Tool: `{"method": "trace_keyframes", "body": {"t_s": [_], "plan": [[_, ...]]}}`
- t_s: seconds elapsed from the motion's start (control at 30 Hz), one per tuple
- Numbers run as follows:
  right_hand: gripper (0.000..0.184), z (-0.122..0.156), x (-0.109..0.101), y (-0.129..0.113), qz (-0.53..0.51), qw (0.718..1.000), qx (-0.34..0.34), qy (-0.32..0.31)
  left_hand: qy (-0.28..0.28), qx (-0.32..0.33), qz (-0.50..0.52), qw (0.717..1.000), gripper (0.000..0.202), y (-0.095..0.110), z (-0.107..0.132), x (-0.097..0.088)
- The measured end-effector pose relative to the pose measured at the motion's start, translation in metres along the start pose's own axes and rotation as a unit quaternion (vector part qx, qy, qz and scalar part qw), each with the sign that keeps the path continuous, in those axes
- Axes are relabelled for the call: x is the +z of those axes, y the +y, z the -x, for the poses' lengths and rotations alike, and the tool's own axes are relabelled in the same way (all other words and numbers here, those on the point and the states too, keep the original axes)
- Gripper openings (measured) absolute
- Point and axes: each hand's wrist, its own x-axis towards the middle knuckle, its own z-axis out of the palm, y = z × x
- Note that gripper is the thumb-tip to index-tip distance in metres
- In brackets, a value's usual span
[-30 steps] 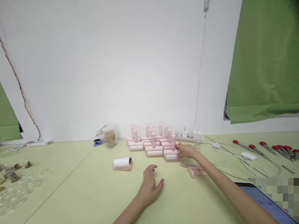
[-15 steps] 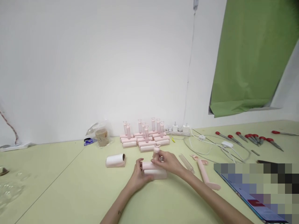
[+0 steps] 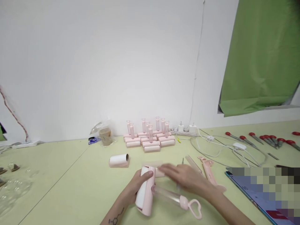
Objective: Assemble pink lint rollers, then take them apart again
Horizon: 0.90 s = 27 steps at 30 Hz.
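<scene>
The left hand [image 3: 138, 182] grips a pink-and-white roller [image 3: 149, 195], tilted over the near part of the table [image 3: 70, 193], its thumb across the body. A clear handle [image 3: 169, 197] with a heart-shaped loop at its outer end meets the pink side, so this one looks largely put together, though whether the joint is firm cannot be told. The right hand [image 3: 186, 176] is blurred just beyond the handle, fingers stretched out; whether it holds anything, such as the thin rod [image 3: 182, 161] showing beside it, is unclear. Near the wall [image 3: 117, 62], a cluster of similar rollers [image 3: 151, 144] stands with handles upright; these seem finished. Other pieces look undone: a white roll [image 3: 117, 160] on a pink base shows no handle, while a clear tube [image 3: 193, 163] and a long pink piece [image 3: 209, 172] lie loose on the right.
</scene>
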Motion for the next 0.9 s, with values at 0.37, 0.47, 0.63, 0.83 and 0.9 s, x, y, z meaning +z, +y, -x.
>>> {"method": "trace_keyframes", "body": {"t_s": [0.37,0.47,0.63,0.83,0.9], "plan": [[0.028,0.001,0.006,-0.025,-0.417,0.874,0.247,0.034,0.114,0.163,-0.247,0.949,0.023,-0.015,-0.011,0.015],[0.024,0.002,0.009,-0.029,-0.416,0.878,0.237,0.029,0.111,0.167,-0.252,0.947,0.023,-0.014,-0.008,0.017],[0.024,0.005,0.009,-0.029,-0.414,0.881,0.229,0.027,0.117,0.166,-0.247,0.947,0.026,-0.014,-0.007,0.018],[0.011,0.002,0.011,-0.031,-0.409,0.881,0.236,-0.023,0.129,0.162,-0.232,0.950,0.027,-0.019,-0.010,0.017],[0.012,0.002,0.011,-0.032,-0.396,0.886,0.238,-0.035,0.121,0.155,-0.217,0.956,0.027,-0.022,-0.011,0.017]]}}
